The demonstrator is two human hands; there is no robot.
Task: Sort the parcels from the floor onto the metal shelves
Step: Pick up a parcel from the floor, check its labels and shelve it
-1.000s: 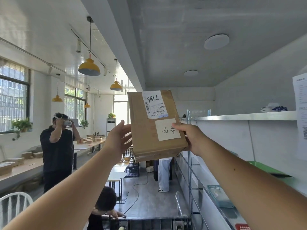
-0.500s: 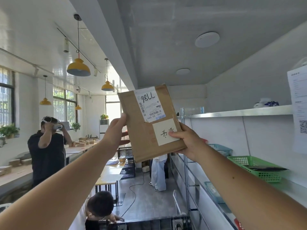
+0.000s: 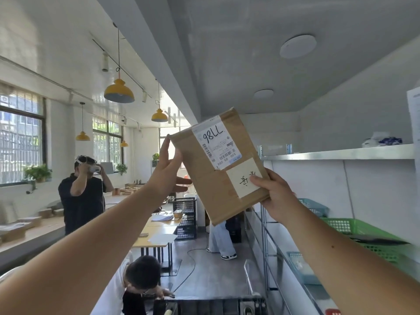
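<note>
While both hands, left [image 3: 167, 171] and right [image 3: 273, 192], hold the flat brown cardboard parcel [image 3: 218, 169] up tilted, the shiny metal shelf [image 3: 341, 153] lies just right

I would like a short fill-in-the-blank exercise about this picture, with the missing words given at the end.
1. The brown parcel is held up by ____ hands.
2. The right hand grips the parcel's lower ____ corner.
3. The basket nearest the right arm is ____ in colour.
4. The pendant lamps have ____ shades.

Missing words: two; right; green; yellow
</note>
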